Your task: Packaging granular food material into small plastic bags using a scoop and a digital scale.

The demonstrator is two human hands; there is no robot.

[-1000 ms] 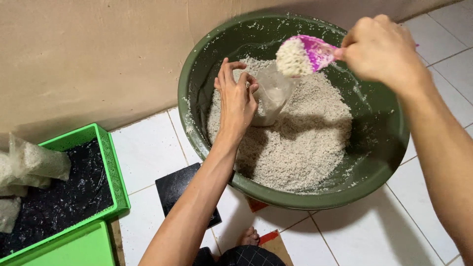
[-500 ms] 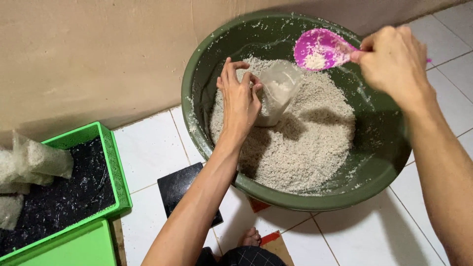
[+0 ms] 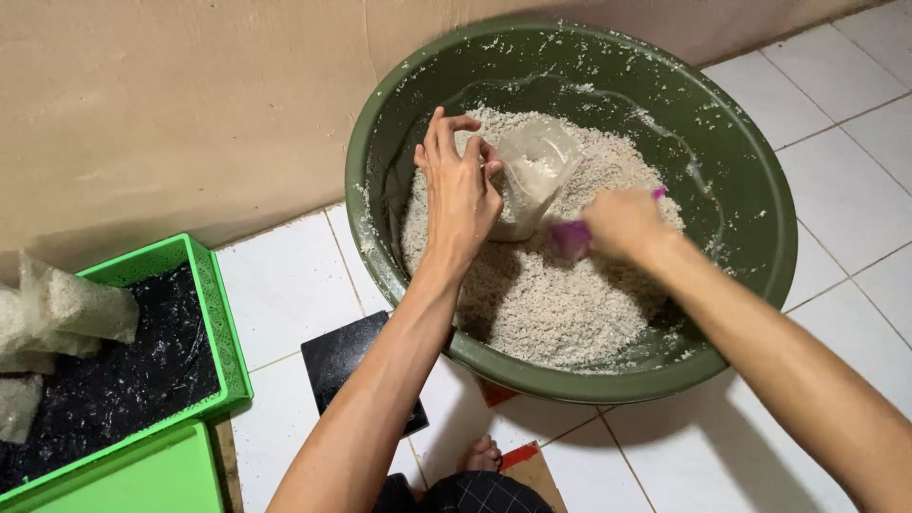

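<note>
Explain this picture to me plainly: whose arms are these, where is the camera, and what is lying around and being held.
There is no machine here. The camera sits on a person's head and looks down, so both bare arms belong to that person. The left hand holds open a clear bag standing in a big green basin full of pale coarse grains. The right hand, blurred by motion, grips a pink scoop low over the grains. The basin sits on a white tiled floor against a beige wall. At the left, a green tray holds filled bags. A dark flat square lies beside the basin, and the person's toes show below.
</note>
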